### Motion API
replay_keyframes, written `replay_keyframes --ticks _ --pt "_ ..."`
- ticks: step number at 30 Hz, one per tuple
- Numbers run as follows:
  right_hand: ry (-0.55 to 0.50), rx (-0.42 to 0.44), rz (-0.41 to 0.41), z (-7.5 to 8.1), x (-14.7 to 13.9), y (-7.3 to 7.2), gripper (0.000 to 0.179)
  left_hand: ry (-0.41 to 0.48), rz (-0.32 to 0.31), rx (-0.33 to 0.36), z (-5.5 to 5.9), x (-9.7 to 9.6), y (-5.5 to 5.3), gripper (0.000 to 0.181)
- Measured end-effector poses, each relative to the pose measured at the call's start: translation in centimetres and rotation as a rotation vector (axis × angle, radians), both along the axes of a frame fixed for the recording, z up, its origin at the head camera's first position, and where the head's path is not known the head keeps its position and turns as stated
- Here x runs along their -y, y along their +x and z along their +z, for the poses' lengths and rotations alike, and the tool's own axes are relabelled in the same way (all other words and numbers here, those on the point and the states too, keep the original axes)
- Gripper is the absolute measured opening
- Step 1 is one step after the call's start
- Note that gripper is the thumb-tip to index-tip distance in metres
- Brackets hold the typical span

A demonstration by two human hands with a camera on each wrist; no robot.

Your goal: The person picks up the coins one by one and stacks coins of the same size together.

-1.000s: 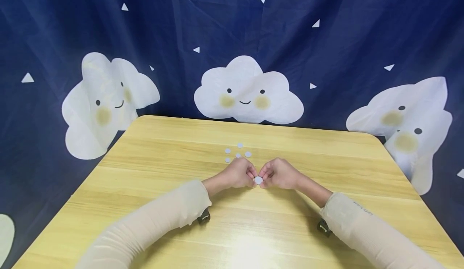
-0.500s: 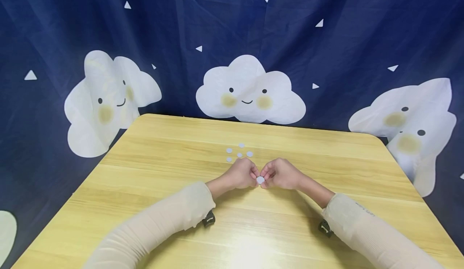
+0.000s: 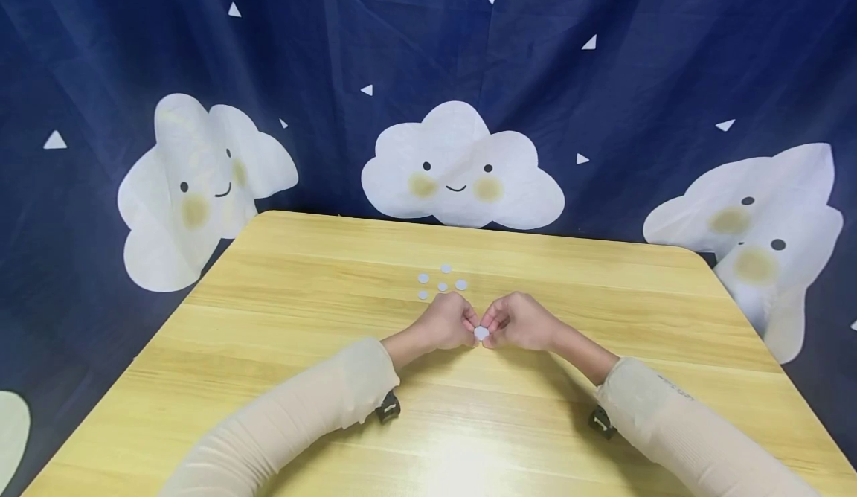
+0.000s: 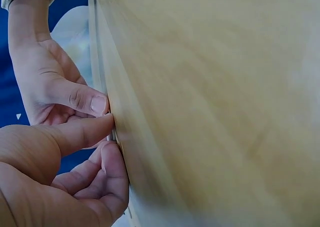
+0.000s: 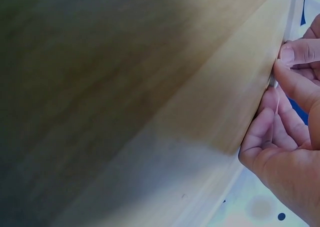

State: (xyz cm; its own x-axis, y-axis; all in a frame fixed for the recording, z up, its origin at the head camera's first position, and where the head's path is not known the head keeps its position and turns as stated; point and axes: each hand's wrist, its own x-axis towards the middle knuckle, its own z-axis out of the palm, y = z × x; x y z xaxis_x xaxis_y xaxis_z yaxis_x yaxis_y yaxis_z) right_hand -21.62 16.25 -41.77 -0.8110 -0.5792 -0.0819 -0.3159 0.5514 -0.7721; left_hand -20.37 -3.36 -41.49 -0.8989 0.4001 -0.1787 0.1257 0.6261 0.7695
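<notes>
A small white disc [image 3: 481,332] is between my two hands, low over the table. My left hand [image 3: 445,321] pinches it from the left with thumb and fingertips. From the other side my right hand [image 3: 524,323] pinches its right edge. The left wrist view shows just a thin pale rim of the disc [image 4: 112,135], mostly covered by fingers. In the right wrist view a sliver of the disc [image 5: 272,80] shows between the fingertips. Just beyond my left hand lie several like discs, among them a rear disc [image 3: 446,268] and a right-hand disc [image 3: 461,285].
The wooden table [image 3: 321,274] has a pale grain and rounded far corners. Behind it hangs a dark blue curtain [image 3: 428,36] printed with smiling clouds. Black wrist cameras sit under both sleeves, the left camera [image 3: 388,406] and the right camera [image 3: 601,422].
The head view has shifted slightly. Both hands stay together at the disc, with hardly any movement, and the discs on the table lie as before.
</notes>
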Motion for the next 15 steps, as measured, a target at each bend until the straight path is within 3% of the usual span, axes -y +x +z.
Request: replay_keyframes --ticks 8,15 --pt "-0.011 -0.009 0.018 -0.07 -0.19 -0.14 0.018 0.010 0.006 0.010 -0.31 0.10 -0.25 0.022" --pt "-0.024 0.035 0.051 0.12 -0.66 -0.53 0.023 0.018 0.021 0.016 -0.28 0.01 -0.19 0.022"
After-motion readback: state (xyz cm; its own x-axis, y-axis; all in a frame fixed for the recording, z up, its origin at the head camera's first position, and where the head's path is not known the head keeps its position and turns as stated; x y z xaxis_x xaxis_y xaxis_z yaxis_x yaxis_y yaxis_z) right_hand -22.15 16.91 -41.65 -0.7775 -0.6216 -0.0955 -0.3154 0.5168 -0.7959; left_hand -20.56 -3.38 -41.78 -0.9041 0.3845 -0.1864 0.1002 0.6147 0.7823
